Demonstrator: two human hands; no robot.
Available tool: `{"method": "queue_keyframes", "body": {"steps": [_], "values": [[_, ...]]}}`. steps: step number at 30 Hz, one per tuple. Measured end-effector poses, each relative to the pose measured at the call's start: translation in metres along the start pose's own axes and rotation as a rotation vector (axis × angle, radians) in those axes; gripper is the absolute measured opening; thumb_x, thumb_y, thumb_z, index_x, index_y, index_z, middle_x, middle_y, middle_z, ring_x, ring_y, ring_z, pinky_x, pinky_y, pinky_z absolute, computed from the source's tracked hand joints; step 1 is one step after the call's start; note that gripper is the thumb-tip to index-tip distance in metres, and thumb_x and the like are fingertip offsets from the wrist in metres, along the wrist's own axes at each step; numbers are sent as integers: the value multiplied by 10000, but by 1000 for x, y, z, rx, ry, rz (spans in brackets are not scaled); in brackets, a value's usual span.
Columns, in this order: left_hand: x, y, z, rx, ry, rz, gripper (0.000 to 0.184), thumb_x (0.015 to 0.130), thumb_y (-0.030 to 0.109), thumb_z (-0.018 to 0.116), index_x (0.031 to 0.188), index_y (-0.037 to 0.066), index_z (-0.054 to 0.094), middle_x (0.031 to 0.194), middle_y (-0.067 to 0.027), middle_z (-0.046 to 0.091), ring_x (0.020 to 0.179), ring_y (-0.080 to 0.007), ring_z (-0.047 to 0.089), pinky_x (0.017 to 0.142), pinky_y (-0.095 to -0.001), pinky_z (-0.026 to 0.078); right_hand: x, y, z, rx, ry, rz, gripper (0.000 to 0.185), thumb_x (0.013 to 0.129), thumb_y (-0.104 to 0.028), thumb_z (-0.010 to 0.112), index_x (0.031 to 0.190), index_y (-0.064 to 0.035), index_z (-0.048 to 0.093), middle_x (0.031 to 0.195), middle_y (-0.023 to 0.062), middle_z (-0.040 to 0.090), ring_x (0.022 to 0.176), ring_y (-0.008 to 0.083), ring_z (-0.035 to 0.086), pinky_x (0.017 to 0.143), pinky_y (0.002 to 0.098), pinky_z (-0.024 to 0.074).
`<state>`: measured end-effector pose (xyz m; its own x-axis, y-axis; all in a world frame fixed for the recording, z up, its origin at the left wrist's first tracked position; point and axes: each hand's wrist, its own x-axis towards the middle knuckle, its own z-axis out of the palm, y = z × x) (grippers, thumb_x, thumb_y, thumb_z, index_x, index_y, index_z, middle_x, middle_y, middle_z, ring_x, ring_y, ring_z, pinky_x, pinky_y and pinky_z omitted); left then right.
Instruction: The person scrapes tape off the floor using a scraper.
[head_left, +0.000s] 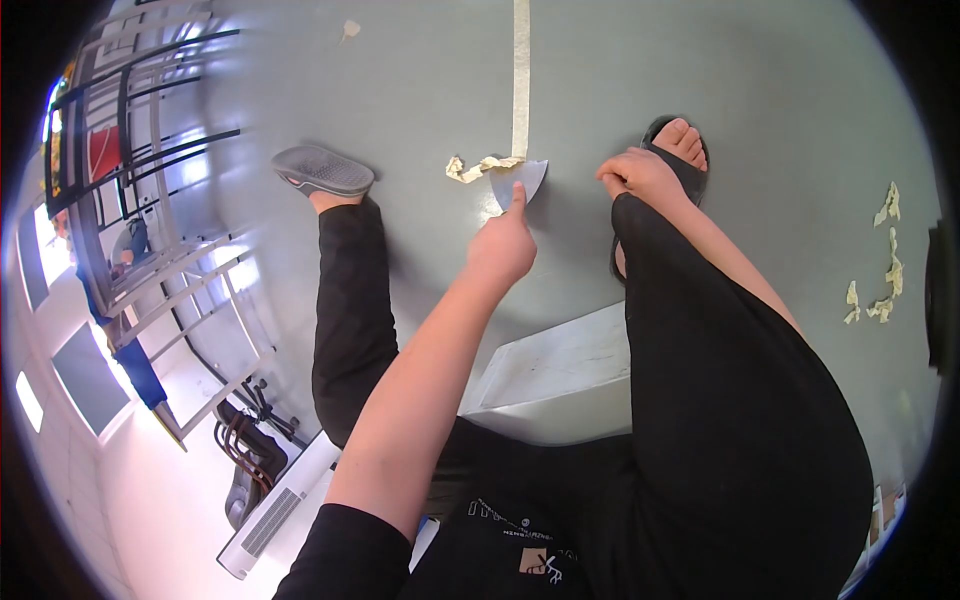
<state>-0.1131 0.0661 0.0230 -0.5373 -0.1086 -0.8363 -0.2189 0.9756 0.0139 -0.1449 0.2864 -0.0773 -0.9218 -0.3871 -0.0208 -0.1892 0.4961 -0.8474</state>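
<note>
My left hand (pixel 505 245) is closed around the handle of a scraper (pixel 517 182), with its index finger stretched along the tool toward the wide metal blade. That blade lies against the grey floor at the near end of a pale tape strip (pixel 521 80). Beside its front edge is a crumpled, peeled-up piece of tape (pixel 478 168). My right hand (pixel 645 175) rests at my right knee, fingers loosely curled, and no object shows in it.
Beneath me is a white box-like seat (pixel 560 360). Several torn tape scraps (pixel 888 275) lie on the floor at the right. Metal frames (pixel 170 100) stand along the left, with a white slatted unit (pixel 275 515) at lower left. A small pale scrap (pixel 350 30) lies farther off.
</note>
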Motion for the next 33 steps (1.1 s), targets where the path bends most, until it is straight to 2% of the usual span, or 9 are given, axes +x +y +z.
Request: {"method": "queue_keyframes", "body": {"steps": [3,7,11,14,19,21,25,28,33], "values": [[-15,-14,39,202,62,48,656,942,137,391,1536,189,116,962,-211,666,907,-366,646,795,-463,513,4,-3,-1,23,-3,-11,69,778,-97,610,801,-75,671,751,94,645,816,284,611,749,391,486],[-45,-6,40,1,-205,-32,643,955,154,376,1538,183,108,992,-212,656,892,-366,650,795,-463,512,0,-6,-4,0,-21,13,73,780,-102,607,802,-80,673,752,94,646,820,284,610,747,395,482],[1,-13,24,73,75,52,639,952,148,379,1536,172,122,962,-208,658,840,-356,658,762,-459,519,0,0,0,-2,-23,1,77,782,-111,606,802,-85,676,748,98,643,813,290,609,746,400,479],[-3,2,-2,34,-10,23,633,954,148,372,1535,172,124,972,-207,658,854,-364,656,777,-460,515,2,-1,-1,-11,-38,11,77,783,-112,606,803,-88,677,746,102,640,805,295,610,752,399,479],[-37,-6,53,51,-44,67,667,939,132,383,1539,178,95,994,-218,653,840,-358,654,754,-467,516,1,-6,-2,-15,-16,23,73,783,-106,605,797,-87,674,748,104,638,801,295,612,745,400,482],[-42,-5,51,-15,-182,5,668,941,134,384,1539,182,91,990,-224,650,836,-360,652,759,-466,517,0,-5,-4,-32,-30,17,72,783,-104,604,796,-87,673,750,103,639,803,295,613,741,400,483],[5,-8,13,49,70,46,657,958,159,380,1539,187,76,951,-215,653,829,-348,657,733,-441,526,1,-6,-2,3,-23,7,72,785,-102,603,799,-82,671,753,99,641,804,292,614,748,395,485],[2,0,-2,-4,-26,27,657,958,167,387,1537,186,78,920,-209,658,817,-350,657,725,-450,525,0,-3,0,10,-20,13,74,784,-99,606,806,-82,674,758,94,645,810,288,616,751,393,486],[-35,-14,52,42,-82,29,650,965,179,392,1536,184,82,904,-215,660,809,-366,654,721,-470,521,1,-10,-4,-22,-15,45,82,781,-92,605,812,-82,680,756,93,648,816,286,615,747,393,489]]}}
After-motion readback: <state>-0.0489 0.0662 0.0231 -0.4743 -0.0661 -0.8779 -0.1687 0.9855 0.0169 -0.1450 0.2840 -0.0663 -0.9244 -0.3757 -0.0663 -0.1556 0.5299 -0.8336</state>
